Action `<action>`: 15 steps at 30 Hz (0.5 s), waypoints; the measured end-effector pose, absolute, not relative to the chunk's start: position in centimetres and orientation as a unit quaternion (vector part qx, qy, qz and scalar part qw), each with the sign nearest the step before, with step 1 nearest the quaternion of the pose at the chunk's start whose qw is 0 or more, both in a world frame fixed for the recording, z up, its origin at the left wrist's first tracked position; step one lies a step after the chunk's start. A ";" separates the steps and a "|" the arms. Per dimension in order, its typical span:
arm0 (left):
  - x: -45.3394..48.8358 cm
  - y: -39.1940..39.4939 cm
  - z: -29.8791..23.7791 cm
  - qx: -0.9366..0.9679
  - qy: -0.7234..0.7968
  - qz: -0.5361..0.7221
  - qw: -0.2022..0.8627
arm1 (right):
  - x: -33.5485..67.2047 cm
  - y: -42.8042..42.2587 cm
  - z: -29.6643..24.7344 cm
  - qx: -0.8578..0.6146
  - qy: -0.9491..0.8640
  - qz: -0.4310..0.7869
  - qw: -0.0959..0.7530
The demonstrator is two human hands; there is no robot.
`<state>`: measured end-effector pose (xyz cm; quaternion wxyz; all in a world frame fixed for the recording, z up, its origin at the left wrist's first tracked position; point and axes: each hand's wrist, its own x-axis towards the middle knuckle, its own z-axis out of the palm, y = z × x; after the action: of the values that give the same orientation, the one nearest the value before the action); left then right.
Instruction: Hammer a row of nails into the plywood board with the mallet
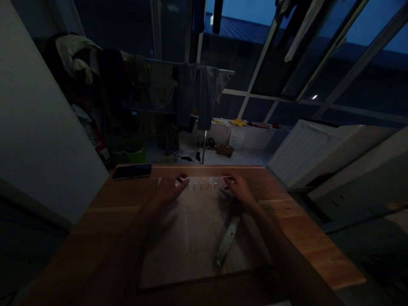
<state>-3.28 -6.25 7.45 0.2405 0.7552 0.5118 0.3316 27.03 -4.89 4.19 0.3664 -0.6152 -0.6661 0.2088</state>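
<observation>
A pale wooden board [191, 238] lies flat on the table, with a row of several small upright nails [201, 186] near its far edge. My left hand [170, 187] is at the row's left end, thumb and forefinger apart, with nothing seen between them. At the right end, my right hand [238, 187] is open too, its fingers pointing left near the last nail. A long tool with a worn, light handle [227, 242] lies slanted on the board below my right wrist. Its far end is dark and in shadow, so its kind cannot be made out.
A phone [131, 171] lies at the far left corner of the wooden table [306, 238]. Beyond the table, clothes [188, 93] hang on a drying rack, and a green basket [138, 152] stands on the floor. White panels [318, 144] lean at the right.
</observation>
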 end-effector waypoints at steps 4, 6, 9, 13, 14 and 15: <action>-3.5 -1.8 6.3 0.707 0.543 0.330 0.310 | 26.4 -2.4 2.9 -0.622 -0.665 0.239 0.339; -3.6 -1.2 4.8 0.687 0.541 0.322 0.363 | 26.3 -2.0 2.6 -0.620 -0.671 0.246 0.324; -3.7 -1.3 2.6 0.677 0.527 0.316 0.406 | 26.2 -1.9 2.9 -0.617 -0.681 0.242 0.311; -3.9 -1.6 1.7 0.670 0.526 0.332 0.405 | 26.1 -1.9 4.2 -0.630 -0.685 0.218 0.295; -4.0 -1.5 1.8 0.667 0.530 0.338 0.400 | 26.0 -1.8 4.4 -0.634 -0.686 0.209 0.289; -4.0 -1.5 2.1 0.663 0.535 0.345 0.393 | 25.9 -1.9 4.6 -0.638 -0.689 0.200 0.281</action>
<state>-4.04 -1.46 2.08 0.3934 0.6630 0.5352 0.3453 25.89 -1.87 4.56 0.2805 -0.6380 -0.6885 0.2004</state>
